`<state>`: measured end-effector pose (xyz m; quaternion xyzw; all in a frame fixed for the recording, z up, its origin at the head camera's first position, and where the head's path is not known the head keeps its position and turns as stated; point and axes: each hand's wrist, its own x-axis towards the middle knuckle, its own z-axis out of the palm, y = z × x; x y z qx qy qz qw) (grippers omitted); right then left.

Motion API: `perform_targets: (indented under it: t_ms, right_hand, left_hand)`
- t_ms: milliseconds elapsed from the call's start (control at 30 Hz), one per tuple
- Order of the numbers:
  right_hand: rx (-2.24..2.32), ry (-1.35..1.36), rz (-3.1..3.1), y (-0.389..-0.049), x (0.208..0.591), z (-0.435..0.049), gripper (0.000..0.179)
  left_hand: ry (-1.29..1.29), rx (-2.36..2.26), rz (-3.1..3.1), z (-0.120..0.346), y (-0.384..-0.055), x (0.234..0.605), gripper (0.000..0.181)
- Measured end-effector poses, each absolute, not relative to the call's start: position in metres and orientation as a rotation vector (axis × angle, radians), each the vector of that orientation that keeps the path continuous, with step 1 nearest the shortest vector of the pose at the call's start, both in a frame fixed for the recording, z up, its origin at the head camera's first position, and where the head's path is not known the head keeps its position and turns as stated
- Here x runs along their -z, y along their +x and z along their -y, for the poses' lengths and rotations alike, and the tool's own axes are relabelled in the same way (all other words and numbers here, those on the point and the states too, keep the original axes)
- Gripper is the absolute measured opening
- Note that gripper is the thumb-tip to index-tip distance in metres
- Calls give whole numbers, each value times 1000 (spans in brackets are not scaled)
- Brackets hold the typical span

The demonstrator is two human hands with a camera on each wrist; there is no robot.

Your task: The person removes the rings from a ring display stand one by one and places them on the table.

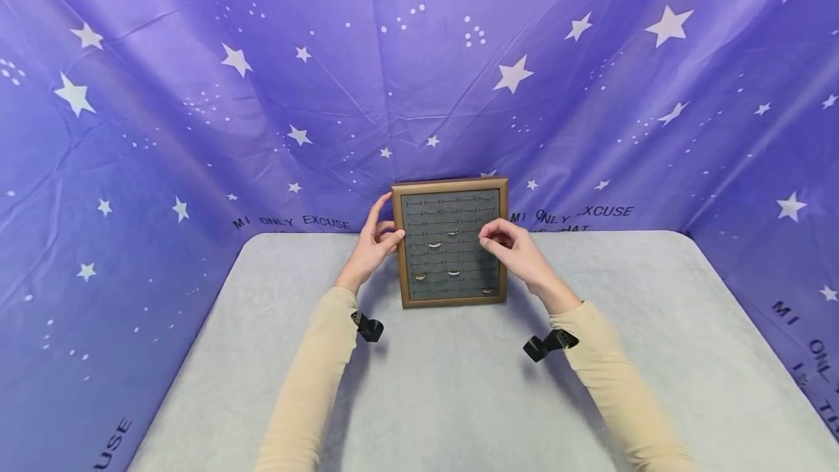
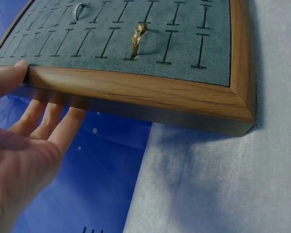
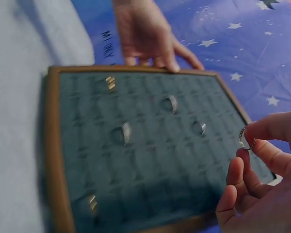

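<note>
A ring display board with a wooden frame (image 1: 452,303) and dark grey-green slotted padding stands upright, tilted back, at the table's far edge. My left hand (image 1: 369,253) grips its left side, thumb at the front edge and fingers behind. Between thumb and fingertips, my right hand (image 1: 521,253) pinches a thin ring (image 3: 241,137), held in front of the board's right part. Three silver rings, one of them a patterned band (image 3: 126,133), sit in the slots. A gold leaf-like ring (image 2: 137,40) is low on the left, and another gold ring (image 3: 92,204) is at the lower right.
A pale grey table (image 1: 446,392) lies under both forearms. Purple star-printed cloth (image 1: 406,79) hangs close behind the board and along both sides. Black wrist cameras (image 1: 549,344) are strapped over the cream sleeves.
</note>
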<state>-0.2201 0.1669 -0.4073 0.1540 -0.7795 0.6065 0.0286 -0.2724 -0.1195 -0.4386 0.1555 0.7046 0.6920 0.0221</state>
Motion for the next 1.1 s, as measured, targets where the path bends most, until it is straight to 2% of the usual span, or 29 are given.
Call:
perform_targets:
  t_ms: [167,467,733,1100]
  right_hand:
    - [-1817,451,2443,-213,418,-178,10]
    - [-1779,398,2501,-189,409,-191,13]
    - [-1859,345,2505,-202,450,-220,15]
    - [-1824,386,2489,-203,474,-244,15]
  left_hand:
    - [482,-2156,-2169,120,-273,440,76]
    - [494,-2161,-2178,120,-273,441,76]
    - [502,-2159,-2187,119,-273,440,77]
    - [521,-2163,-2182,120,-273,441,78]
